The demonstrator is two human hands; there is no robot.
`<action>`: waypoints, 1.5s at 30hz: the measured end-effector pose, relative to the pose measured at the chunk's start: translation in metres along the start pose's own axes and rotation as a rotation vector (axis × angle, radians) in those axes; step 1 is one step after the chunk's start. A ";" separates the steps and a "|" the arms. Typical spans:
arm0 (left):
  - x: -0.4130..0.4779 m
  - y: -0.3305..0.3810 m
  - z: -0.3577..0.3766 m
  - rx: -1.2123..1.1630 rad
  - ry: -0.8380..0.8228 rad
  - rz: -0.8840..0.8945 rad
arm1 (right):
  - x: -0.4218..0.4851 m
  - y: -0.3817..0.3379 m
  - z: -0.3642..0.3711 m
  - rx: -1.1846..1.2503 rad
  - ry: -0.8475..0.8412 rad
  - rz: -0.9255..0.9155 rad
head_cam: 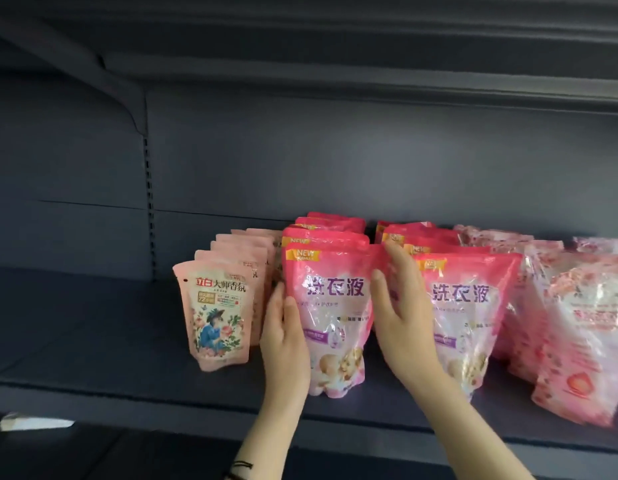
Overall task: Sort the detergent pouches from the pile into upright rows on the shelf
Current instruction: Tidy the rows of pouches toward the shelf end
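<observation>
Three rows already stand upright on the shelf [93, 341], and we steady the front pink pouch [332, 306] between our left hand [283, 337] and right hand [401, 320] (fingers straight, pressing its sides, gripping nothing), pale pouches [221, 306] at its 9 o'clock, while the leaning pouches [584, 341] at 3 o'clock likely remain.

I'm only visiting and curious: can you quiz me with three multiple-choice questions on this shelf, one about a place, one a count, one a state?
1. Where do the peach flowered pouches stand? A) left of the bright pink pouches B) right of them C) on the floor
2. How many rows of bright pink pouches? A) one B) two C) four
3. The pouch touched by the left hand and right hand is: A) lying flat B) upright C) burst
Answers: 1 A, leftmost row on the shelf; 2 B, two rows side by side; 3 B, it stands on its base.
</observation>
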State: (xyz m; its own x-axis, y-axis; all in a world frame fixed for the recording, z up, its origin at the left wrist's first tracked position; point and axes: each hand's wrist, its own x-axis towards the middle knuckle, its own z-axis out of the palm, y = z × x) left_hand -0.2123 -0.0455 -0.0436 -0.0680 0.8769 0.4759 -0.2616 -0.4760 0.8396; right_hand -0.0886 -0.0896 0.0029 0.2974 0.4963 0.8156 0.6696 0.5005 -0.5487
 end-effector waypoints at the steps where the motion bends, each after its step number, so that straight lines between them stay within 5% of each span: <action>1: -0.004 -0.003 0.001 -0.017 -0.015 -0.048 | -0.008 0.003 0.005 0.078 -0.005 0.057; 4: -0.015 -0.011 0.003 -0.027 -0.012 -0.143 | -0.030 0.012 0.018 0.402 0.026 0.331; 8: -0.026 -0.017 0.002 -0.056 -0.001 -0.186 | -0.049 0.021 0.032 0.510 -0.089 0.633; 21: -0.016 -0.014 -0.013 0.030 -0.038 -0.151 | -0.052 0.012 0.040 0.489 -0.186 0.624; 27: -0.040 -0.022 -0.023 0.473 0.202 0.330 | -0.056 0.028 0.003 0.178 -0.236 0.502; 34: -0.060 -0.005 0.017 0.653 -0.194 0.763 | -0.055 0.039 -0.052 -0.240 -0.152 0.413; 38: -0.065 -0.005 0.059 0.476 -0.419 0.403 | -0.056 0.048 -0.091 -0.313 -0.026 0.421; 41: -0.055 -0.009 0.090 0.364 -0.367 0.144 | -0.051 0.062 -0.112 -0.311 0.062 0.397; 45: -0.041 -0.015 0.121 0.294 -0.303 0.090 | -0.035 0.079 -0.126 -0.271 0.074 0.375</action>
State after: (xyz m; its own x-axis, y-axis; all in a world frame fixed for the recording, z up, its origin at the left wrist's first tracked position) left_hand -0.0890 -0.0825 -0.0436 0.2191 0.7927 0.5689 0.0208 -0.5868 0.8095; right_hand 0.0400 -0.1568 -0.0459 0.5943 0.5506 0.5861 0.6572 0.0875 -0.7486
